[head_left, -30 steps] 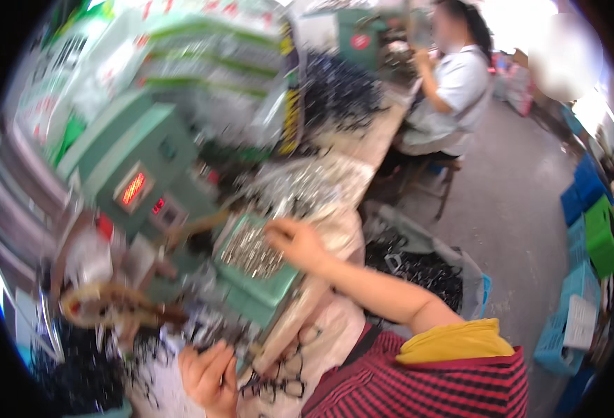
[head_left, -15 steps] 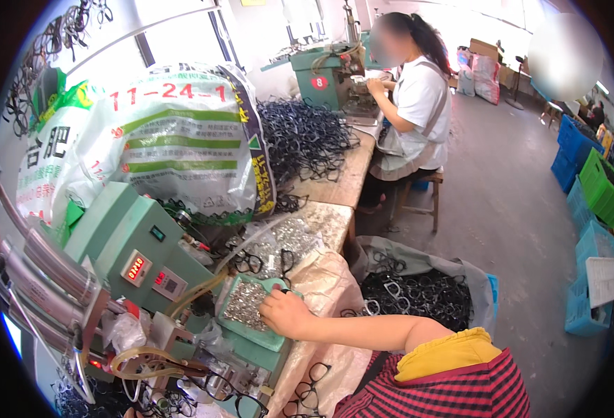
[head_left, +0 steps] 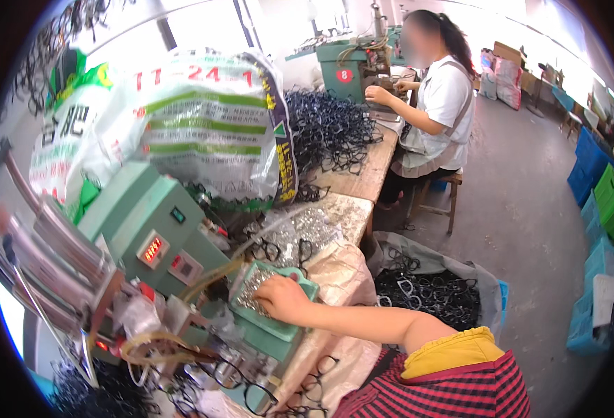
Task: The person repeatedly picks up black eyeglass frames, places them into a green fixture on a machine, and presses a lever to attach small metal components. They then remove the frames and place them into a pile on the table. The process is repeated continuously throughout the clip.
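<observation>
My right hand [head_left: 281, 299] reaches in from the right, palm down, over a small green tray [head_left: 308, 284]. Its curled fingers press into a heap of tiny silvery metal parts [head_left: 248, 287] in that tray. The fingertips are hidden, so what they pinch does not show. My left hand is out of view. Close to the green machine's [head_left: 129, 233] working end, a dark eyeglass frame [head_left: 228, 375] lies tilted, its rims toward me.
A large printed white sack [head_left: 202, 129] stands behind the machine. Eyeglass frames pile up on the bench [head_left: 352, 182] and fill a lined bin [head_left: 488, 279] at its right. A plastic bag of metal parts [head_left: 310, 226] lies beyond the tray. A co-worker [head_left: 441, 104] sits at another machine.
My right hand has moved from the tray's right side further into the metal parts, its fingers dipping lower. The whole view has shifted, with the scene sliding rightward.
</observation>
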`<state>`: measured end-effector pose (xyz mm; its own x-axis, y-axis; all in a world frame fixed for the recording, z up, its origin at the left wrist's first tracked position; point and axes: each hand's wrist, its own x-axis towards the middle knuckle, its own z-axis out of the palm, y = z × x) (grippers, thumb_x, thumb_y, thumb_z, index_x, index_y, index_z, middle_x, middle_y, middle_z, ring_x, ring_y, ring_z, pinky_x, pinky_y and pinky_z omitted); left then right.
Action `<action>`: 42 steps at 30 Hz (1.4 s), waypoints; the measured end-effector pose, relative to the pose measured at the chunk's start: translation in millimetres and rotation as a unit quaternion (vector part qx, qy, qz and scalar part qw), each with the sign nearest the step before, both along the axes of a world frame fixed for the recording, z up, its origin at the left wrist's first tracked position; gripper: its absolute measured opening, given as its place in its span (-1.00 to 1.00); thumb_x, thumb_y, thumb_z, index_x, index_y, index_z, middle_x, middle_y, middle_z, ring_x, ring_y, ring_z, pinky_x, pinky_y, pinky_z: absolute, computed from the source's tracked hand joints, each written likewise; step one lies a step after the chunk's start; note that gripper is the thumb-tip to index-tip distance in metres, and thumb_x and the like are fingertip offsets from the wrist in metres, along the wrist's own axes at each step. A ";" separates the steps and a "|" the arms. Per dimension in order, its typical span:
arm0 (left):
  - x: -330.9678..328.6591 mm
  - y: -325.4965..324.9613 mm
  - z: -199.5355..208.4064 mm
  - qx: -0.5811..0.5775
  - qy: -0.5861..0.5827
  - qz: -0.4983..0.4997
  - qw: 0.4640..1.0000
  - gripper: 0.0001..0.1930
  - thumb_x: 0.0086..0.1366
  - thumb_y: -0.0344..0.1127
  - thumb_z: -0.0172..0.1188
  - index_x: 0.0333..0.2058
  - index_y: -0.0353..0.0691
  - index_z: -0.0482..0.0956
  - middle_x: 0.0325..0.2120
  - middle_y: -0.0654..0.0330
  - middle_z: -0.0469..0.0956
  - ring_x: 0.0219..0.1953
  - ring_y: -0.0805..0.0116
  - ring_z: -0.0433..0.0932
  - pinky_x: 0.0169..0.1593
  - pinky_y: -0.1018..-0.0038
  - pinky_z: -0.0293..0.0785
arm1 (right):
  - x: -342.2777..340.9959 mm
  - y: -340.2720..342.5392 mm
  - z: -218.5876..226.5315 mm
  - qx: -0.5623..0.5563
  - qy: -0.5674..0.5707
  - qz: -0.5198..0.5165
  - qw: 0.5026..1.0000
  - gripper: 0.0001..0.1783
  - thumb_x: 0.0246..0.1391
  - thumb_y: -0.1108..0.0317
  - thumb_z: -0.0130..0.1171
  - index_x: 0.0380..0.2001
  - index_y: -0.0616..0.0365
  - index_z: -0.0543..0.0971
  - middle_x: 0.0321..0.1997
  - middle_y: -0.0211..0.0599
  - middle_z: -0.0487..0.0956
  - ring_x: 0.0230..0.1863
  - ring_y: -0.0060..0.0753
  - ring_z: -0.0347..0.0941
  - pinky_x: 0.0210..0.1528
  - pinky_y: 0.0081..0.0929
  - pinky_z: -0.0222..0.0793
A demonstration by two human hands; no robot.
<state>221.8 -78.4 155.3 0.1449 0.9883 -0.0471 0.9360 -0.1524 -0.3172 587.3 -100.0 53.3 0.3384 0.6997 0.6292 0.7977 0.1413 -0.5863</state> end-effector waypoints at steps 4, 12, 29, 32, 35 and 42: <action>-218.6 97.3 -196.7 0.139 -0.157 0.015 0.978 -0.61 0.15 -0.26 0.30 -0.16 -0.49 0.55 -0.26 -0.31 0.55 -0.16 -0.25 0.53 -0.02 0.02 0.43 | -18.2 -6.0 -5.4 -0.010 0.059 0.034 0.998 -0.85 -0.07 0.38 0.22 -0.37 0.01 0.70 -0.33 -0.22 0.62 -0.13 -0.06 0.51 0.02 -0.09 0.39; -151.8 27.8 -114.4 0.178 -0.356 -0.025 0.917 -0.60 0.17 -0.11 0.39 -0.16 -0.30 0.60 -0.22 -0.02 0.59 -0.13 -0.02 0.54 -0.03 0.20 0.46 | 2.8 -76.2 18.9 -0.072 0.072 0.022 0.995 -0.85 0.01 0.53 0.25 -0.29 0.24 0.64 -0.24 -0.21 0.65 -0.18 -0.24 0.56 -0.04 -0.36 0.42; -7.1 -1.3 12.5 0.219 -0.786 -0.251 0.521 -0.72 0.48 -0.34 0.01 -0.45 -0.34 0.36 -0.44 0.01 0.61 -0.45 0.33 0.57 -0.24 0.37 0.63 | -118.5 -5.2 71.0 -0.005 0.378 0.309 0.873 -0.45 0.06 0.55 0.20 0.14 0.29 0.34 -0.25 -0.31 0.64 -0.03 -0.49 0.47 0.16 -0.53 0.26; 39.4 -18.9 49.5 0.212 -0.688 -0.388 0.575 -0.73 0.34 -0.35 0.17 -0.49 -0.28 0.32 -0.47 -0.03 0.66 -0.50 0.19 0.61 -0.31 0.34 0.60 | -125.9 -10.8 75.8 -0.003 0.475 0.312 0.823 -0.41 0.07 0.53 0.20 0.18 0.30 0.30 -0.25 -0.29 0.62 -0.02 -0.47 0.46 0.15 -0.50 0.28; 45.5 -44.2 56.1 0.156 -0.483 -0.486 0.712 -0.57 0.14 -0.13 0.45 -0.56 -0.15 0.32 -0.47 0.19 0.68 -0.47 0.22 0.60 -0.33 0.37 0.58 | -127.8 -28.0 94.7 -0.036 0.431 0.316 0.844 -0.35 0.08 0.50 0.20 0.24 0.32 0.25 -0.22 -0.24 0.61 -0.01 -0.44 0.47 0.12 -0.47 0.31; 60.9 -39.8 49.4 0.278 -0.566 -0.424 0.650 -0.59 0.52 -0.04 -0.10 -0.41 -0.25 0.23 -0.53 0.06 0.61 -0.60 0.25 0.55 -0.44 0.39 0.54 | -90.4 -0.4 73.7 0.086 0.057 0.203 0.974 -0.63 -0.06 0.45 0.27 -0.10 0.17 0.59 -0.10 -0.13 0.60 -0.03 -0.07 0.53 0.03 -0.26 0.45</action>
<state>282.7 -118.2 204.7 0.2804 0.3486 0.8943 0.2722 -0.9224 0.2742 496.9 -100.4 126.9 0.1300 0.6785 0.7230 0.5861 0.5355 -0.6080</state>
